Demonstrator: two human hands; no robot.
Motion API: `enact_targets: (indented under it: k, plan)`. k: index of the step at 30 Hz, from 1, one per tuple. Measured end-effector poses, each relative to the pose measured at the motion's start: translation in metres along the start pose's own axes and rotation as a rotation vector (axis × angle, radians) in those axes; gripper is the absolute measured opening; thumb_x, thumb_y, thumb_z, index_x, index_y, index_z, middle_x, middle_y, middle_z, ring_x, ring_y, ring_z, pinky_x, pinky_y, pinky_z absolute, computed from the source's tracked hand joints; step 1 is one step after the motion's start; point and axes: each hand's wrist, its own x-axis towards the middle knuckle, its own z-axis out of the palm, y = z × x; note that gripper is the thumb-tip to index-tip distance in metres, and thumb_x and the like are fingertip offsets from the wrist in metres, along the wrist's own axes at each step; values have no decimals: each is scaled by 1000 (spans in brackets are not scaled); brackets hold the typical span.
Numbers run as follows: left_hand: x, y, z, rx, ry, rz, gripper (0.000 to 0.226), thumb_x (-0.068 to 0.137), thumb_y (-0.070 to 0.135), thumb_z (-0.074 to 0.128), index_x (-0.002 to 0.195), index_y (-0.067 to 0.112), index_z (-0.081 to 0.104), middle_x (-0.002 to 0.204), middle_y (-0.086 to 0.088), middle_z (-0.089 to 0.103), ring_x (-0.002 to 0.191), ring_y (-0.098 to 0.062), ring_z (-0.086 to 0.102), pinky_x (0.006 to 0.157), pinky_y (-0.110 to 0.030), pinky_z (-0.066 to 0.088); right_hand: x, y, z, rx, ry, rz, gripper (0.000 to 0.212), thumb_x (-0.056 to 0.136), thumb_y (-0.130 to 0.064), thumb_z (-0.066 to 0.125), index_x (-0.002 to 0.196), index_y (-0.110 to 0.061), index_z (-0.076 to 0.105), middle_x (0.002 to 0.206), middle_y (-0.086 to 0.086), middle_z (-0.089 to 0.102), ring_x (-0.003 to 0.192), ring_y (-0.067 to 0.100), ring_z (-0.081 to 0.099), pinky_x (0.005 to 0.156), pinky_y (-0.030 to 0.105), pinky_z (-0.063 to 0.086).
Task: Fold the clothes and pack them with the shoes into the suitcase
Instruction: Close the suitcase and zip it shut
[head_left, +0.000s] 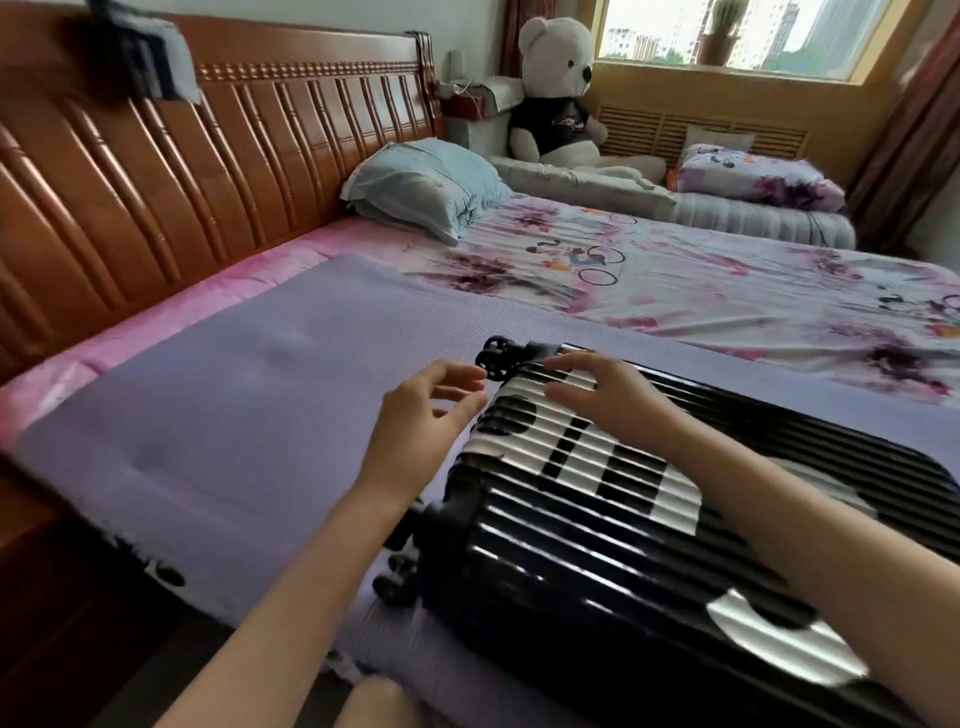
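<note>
**Suitcase shut on the bed, packing not begun**

The black hard-shell suitcase (571, 571) lies flat on a lavender mat (249, 405) spread over the near side of the bed, with its wheeled end pointing toward the headboard (156, 182). Its 2 halves are together. No folded clothes and no shoes appear anywhere in view, so by my reading the task is at its very start: the case has to be opened, the clothes folded, and everything packed in.

The right hand (613, 395) lies on top of the shell near the far corner, fingers spread and nearly straight, pressing flat and gripping nothing. The left hand (426, 415) sits just beside the same end, fingers loosely curled with their tips at the shell's edge. It has hold of nothing that I can see, and whether the tips actually touch the edge is hard to tell.

The shell is glossy and rigid, moulded in parallel raised ribs that catch the window light, with rounded corners and pale printed patches across the lid. Small black caster wheels (493, 358) stand out at the far corner, and another pair (397, 577) at the near corner. The mat is a soft, finely ribbed weave with a ragged near edge. Beyond it are a thin floral cartoon-print sheet (701, 280), a crumpled pale blue pillow (426, 187) and a plush white teddy bear (558, 93).
</note>
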Motion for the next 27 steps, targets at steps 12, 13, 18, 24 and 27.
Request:
enact_targets:
  k: [12, 13, 18, 24, 27]
  plan:
    - [173, -23, 83, 118, -237, -163, 21, 91, 11, 59, 109, 18, 66, 105, 7, 66, 93, -1, 58, 71, 5, 37, 109, 101, -38, -47, -256, 331, 63, 90, -53, 52, 140, -17, 44, 144, 3, 45, 131, 21, 43, 105, 31, 33]
    - [177, -26, 83, 124, -266, -185, 21, 91, 10, 59, 110, 16, 66, 105, 6, 66, 92, 0, 58, 70, 6, 36, 107, 102, -39, -21, -277, 351, 63, 89, -55, 53, 140, -18, 45, 144, 1, 46, 130, 20, 44, 104, 31, 34]
    - [210, -35, 78, 113, -390, -271, 22, 91, 6, 56, 109, 15, 66, 103, 5, 67, 92, 1, 60, 79, -1, 43, 106, 94, -50, 30, -324, 435, 71, 82, -62, 57, 141, -24, 42, 145, -4, 45, 131, 16, 43, 105, 34, 35]
    - [260, -59, 90, 155, -775, -371, 26, 94, 4, 52, 116, 14, 62, 109, -2, 68, 102, -7, 61, 85, -9, 45, 112, 98, -51, -23, -418, 527, 82, 74, -69, 60, 143, -29, 37, 145, -8, 44, 131, 13, 42, 106, 32, 36]
    - [281, -83, 108, 228, -985, -375, 33, 95, 1, 48, 119, 18, 61, 109, 1, 69, 107, -9, 61, 92, -16, 46, 117, 104, -52, 3, -453, 565, 87, 69, -72, 62, 143, -34, 36, 146, -12, 42, 133, 10, 39, 109, 32, 33]
